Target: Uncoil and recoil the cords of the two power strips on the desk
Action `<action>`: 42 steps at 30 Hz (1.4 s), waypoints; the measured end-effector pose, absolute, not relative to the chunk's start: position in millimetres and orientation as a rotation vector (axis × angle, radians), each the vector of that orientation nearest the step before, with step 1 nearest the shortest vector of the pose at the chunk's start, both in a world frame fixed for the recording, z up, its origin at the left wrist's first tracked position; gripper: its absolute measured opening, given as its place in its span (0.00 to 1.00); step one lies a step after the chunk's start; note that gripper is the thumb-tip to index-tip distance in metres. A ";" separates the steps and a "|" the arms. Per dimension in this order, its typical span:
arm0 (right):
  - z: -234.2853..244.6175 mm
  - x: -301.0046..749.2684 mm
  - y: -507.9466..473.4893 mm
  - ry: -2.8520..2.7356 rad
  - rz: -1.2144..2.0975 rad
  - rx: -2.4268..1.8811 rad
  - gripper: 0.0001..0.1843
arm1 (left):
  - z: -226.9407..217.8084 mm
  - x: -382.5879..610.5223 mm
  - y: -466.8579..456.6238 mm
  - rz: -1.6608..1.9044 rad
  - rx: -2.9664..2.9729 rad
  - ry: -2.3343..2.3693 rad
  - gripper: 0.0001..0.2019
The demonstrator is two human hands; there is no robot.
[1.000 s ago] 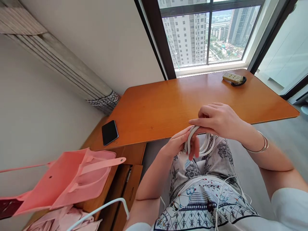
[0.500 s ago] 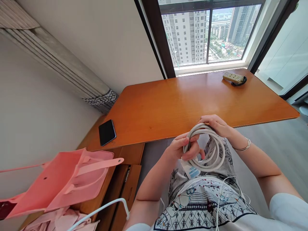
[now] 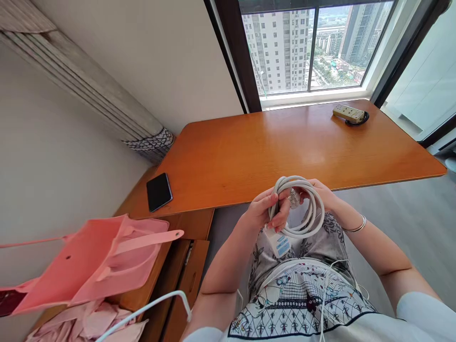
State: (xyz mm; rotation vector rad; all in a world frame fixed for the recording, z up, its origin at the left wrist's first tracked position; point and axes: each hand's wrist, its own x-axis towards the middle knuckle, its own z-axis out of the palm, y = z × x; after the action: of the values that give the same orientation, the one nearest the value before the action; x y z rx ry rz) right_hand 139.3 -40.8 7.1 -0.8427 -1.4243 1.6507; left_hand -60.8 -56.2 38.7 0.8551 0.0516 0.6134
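Over my lap, a white cable (image 3: 309, 228) hangs wound in several loops. My left hand (image 3: 268, 209) is closed around the left side of the loops. Inside the coil shows a pale plug (image 3: 294, 198), the cable's end. My right hand (image 3: 317, 192) reaches behind the top right of the loops, its fingers closed at the plug and partly hidden by the cable. Below my left hand hangs a white power strip (image 3: 279, 241) with blue-grey marks; its upper end is hidden behind my fingers.
An orange-brown wooden table (image 3: 228, 156) lies ahead, with a black tablet or phone (image 3: 158, 192) at its left and a beige power strip (image 3: 349, 114) at the far right. A pink bag (image 3: 103, 261) stands open at left, near a white curved bar (image 3: 153, 308).
My right hand has shifted from the top of the coil to behind it, at the plug, which now shows inside the loops. The coil has moved slightly left and up.
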 end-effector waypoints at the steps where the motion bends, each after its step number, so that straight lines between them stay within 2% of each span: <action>1: 8.6 141.3 -43.1 -1.364 1.776 -0.810 0.43 | 39.4 -62.0 -54.2 0.625 0.891 0.080 0.18; 3: 11.6 145.4 -48.1 -1.315 1.926 -0.716 0.48 | 40.8 -64.4 -51.8 0.646 0.949 0.130 0.18; 7: 17.9 150.1 -56.0 -1.318 1.904 -0.628 0.29 | 43.8 -69.0 -49.2 0.633 1.005 0.179 0.19; 9: 20.9 150.4 -57.7 -1.222 1.923 -0.592 0.25 | 45.6 -70.8 -47.1 0.608 1.003 0.185 0.19; 11: 23.0 150.5 -58.1 -1.125 1.923 -0.538 0.27 | 46.9 -71.4 -44.7 0.604 0.978 0.201 0.20; 15: 23.3 153.4 -57.5 -1.239 1.777 -0.517 0.43 | 45.1 -67.5 -41.7 0.646 0.945 0.280 0.20; 17: 23.5 157.0 -56.5 -1.440 1.617 -0.698 0.41 | 42.4 -64.7 -41.5 0.651 0.950 0.310 0.20; 20: 25.7 164.6 -52.5 -1.610 1.364 -0.933 0.29 | 40.2 -62.7 -41.6 0.656 0.954 0.340 0.19; 23: 26.9 171.7 -46.6 -1.579 1.358 -0.921 0.25 | 41.9 -62.7 -41.2 0.663 0.892 0.340 0.18; 27: 16.1 164.6 -44.5 -1.299 1.495 -0.848 0.28 | 45.0 -61.1 -38.8 0.665 0.802 0.296 0.13; 33: -10.6 124.4 -56.9 -0.806 1.499 -0.799 0.34 | 42.5 -55.8 -37.3 0.744 0.746 0.301 0.09; 37: -9.0 113.5 -59.1 -0.763 1.350 -0.759 0.38 | 42.1 -56.1 -41.3 0.730 0.745 0.295 0.10; 42: 0.1 117.0 -52.9 -0.742 1.364 -0.745 0.37 | 41.4 -58.4 -43.0 0.768 0.840 0.340 0.17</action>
State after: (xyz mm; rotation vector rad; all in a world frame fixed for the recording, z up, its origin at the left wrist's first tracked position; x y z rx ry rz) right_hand 117.0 -52.9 0.1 -0.7451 -0.7421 1.3641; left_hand -58.4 -43.0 41.4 0.8400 0.3395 0.7679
